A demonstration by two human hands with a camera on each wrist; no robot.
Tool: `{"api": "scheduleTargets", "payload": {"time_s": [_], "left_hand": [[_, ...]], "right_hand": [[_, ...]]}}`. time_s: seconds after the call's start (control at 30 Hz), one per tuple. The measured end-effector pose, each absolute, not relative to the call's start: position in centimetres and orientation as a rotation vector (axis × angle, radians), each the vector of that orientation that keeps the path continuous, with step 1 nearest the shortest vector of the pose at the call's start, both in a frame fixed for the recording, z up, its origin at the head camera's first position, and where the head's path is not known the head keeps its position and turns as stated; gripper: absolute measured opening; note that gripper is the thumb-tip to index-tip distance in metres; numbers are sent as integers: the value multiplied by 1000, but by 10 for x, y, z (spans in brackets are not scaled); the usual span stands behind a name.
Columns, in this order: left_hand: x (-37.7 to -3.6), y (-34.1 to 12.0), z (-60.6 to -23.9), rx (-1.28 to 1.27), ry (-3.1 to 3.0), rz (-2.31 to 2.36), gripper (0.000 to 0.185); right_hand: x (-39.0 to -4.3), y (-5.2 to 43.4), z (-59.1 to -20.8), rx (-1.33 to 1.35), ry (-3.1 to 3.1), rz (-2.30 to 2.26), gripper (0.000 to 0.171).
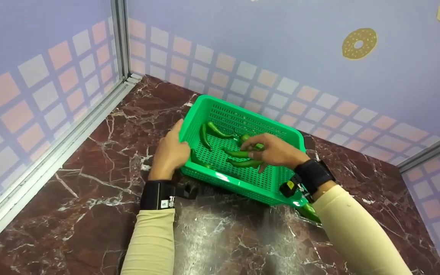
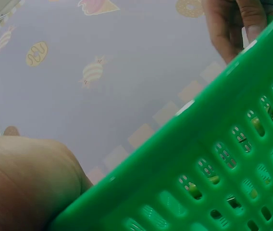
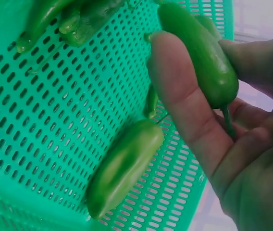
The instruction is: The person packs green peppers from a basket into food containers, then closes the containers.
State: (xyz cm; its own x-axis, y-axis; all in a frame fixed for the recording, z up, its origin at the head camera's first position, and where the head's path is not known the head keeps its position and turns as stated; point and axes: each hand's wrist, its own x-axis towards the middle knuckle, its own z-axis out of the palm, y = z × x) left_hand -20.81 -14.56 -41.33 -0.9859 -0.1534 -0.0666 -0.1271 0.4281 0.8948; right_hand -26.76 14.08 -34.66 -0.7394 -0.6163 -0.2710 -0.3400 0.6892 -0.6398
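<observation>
By the right hand (image 1: 277,152), a green chili pepper (image 3: 208,65) is being pinched over the right half of the green perforated basket (image 1: 239,184), whose left end is being gripped by the left hand (image 1: 169,152). Within it, other green peppers (image 1: 204,137) are being held; the basket is being supported by a marbled brown table (image 1: 90,198).
</observation>
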Motion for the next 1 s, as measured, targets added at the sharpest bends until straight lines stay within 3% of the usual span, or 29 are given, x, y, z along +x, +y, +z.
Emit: {"api": "scheduleTargets", "payload": {"time_s": [0.63, 1.0], "left_hand": [[-208, -147, -412, 215, -2649, -1683, 75], [-207, -148, -410, 197, -2676, -1701, 75]], "right_hand": [[-264, 177, -313, -706, 2560, -781, 30], [-250, 221, -288, -587, 2630, -884, 31]]}}
